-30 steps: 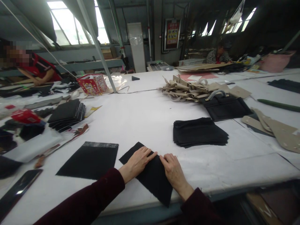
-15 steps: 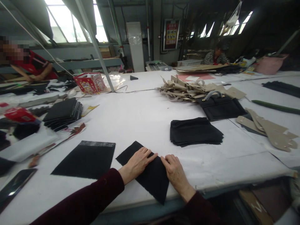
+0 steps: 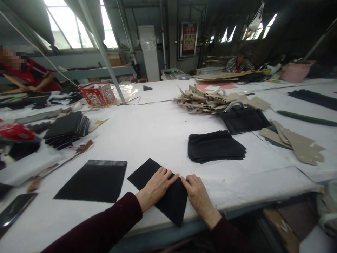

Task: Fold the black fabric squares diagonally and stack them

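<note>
A black fabric-like piece (image 3: 172, 203) lies at an angle near the table's front edge. Flat across it rests my left hand (image 3: 159, 184), its fingers stretched along the far edge and the index finger pointing right. At the right-hand corner my right hand (image 3: 196, 191) has its index fingertip on the edge and the other fingers curled; its thumb is hidden. The two index fingertips almost meet. Left of this piece lies a second black piece (image 3: 92, 182) with a greyish strip along its far edge. Beyond my right hand sits a stack of black pieces (image 3: 216, 147).
A black handbag (image 3: 244, 119) lies before a heap of beige pieces (image 3: 200, 100). Beige straps (image 3: 297, 144) are at right. On the left are a dark stack (image 3: 67, 128), a phone (image 3: 17, 211) and a red box (image 3: 97, 94) beside a slanting pole (image 3: 105, 56). Co-workers sit farther back.
My left hand has slid slightly right along the piece's edge, bringing its index fingertip closer to my right hand. The whole view has shifted a little.
</note>
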### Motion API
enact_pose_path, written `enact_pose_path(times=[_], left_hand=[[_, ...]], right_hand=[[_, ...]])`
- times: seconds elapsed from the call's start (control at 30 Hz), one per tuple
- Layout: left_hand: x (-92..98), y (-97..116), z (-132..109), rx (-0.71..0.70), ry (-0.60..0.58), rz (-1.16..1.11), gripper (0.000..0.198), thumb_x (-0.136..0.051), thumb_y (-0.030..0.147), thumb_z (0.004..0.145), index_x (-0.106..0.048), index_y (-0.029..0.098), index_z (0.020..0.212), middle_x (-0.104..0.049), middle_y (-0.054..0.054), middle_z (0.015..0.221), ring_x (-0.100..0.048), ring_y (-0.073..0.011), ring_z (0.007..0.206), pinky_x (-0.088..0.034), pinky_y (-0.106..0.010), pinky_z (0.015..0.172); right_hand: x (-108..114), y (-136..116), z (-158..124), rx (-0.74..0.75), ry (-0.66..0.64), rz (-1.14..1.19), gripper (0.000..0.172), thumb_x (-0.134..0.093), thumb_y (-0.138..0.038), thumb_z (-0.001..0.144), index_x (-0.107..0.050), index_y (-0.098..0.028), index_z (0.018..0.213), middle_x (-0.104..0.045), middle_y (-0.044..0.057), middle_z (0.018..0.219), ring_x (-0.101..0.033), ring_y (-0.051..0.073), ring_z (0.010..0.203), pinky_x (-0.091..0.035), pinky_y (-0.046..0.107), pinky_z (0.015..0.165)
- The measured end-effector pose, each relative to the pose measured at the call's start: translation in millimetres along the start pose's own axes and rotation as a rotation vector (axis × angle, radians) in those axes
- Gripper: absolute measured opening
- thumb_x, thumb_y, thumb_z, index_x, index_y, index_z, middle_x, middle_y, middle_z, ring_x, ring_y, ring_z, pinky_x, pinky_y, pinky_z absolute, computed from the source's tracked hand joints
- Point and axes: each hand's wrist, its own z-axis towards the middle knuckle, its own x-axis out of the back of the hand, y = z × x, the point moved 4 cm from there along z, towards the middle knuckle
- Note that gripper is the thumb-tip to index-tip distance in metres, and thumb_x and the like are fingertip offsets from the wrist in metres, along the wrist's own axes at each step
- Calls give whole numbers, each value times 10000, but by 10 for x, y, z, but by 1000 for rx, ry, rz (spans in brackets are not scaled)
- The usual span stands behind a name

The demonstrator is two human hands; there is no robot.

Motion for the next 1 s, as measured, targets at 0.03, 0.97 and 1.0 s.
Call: enact_pose_path(times=[0.03,0.97,1.0], left_hand=[[8,10,4,-1,9,-8,544,-453,139,911,-353,243,1436,-551,-81,1086,-519,-242,999,-393,-397,943],[-54,208,23,11,31,45,689,-456,97,874,-240,311,1493,-527,-82,1163,-496,-246,1034,-383,-414,971],[-52,206,23,9,33,42,693,-460,95,870,-244,311,1492,-526,-82,1163,-495,-247,1037,-384,-415,974]], right_hand=[[5,2,-9,1,0,-2,279,-449,-93,947,-596,-139,1180,-539,67,885,-463,214,842,-373,348,742],[226,60,-271,-69,3,42,190,-491,-79,897,-610,-178,1006,-554,58,910,-466,205,875,-373,334,771],[240,77,-300,-85,3,60,179,-486,-77,893,-609,-181,971,-553,57,905,-467,205,873,-373,332,771]])
